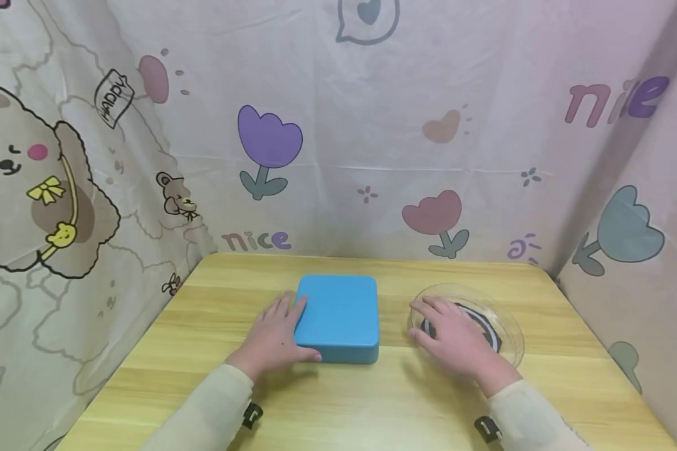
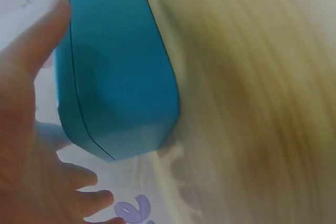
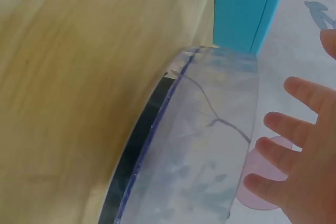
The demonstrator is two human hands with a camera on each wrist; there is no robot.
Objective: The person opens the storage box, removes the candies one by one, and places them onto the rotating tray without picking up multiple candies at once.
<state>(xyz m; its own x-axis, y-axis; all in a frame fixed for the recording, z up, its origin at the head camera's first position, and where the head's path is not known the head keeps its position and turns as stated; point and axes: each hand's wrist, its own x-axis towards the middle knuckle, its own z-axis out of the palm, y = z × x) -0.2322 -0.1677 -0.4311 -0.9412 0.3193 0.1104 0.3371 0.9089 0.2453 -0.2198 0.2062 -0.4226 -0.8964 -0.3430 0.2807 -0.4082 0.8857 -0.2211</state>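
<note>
A blue box with a lid and rounded corners sits on the wooden table. My left hand is at its left side, fingers spread along that edge and thumb by the front left corner. In the left wrist view the thumb lies close to the lid's rim; whether it presses there I cannot tell. To the right stands a clear, round plastic container with a curved black-and-white item in or under it; its kind is unclear. Over the container's left part hovers my right hand, fingers apart and gripping nothing.
Light wood tabletop extends around both things. A printed curtain with flowers and cartoon animals hangs behind the table and along both sides. Small black clips or straps show at the two wrists.
</note>
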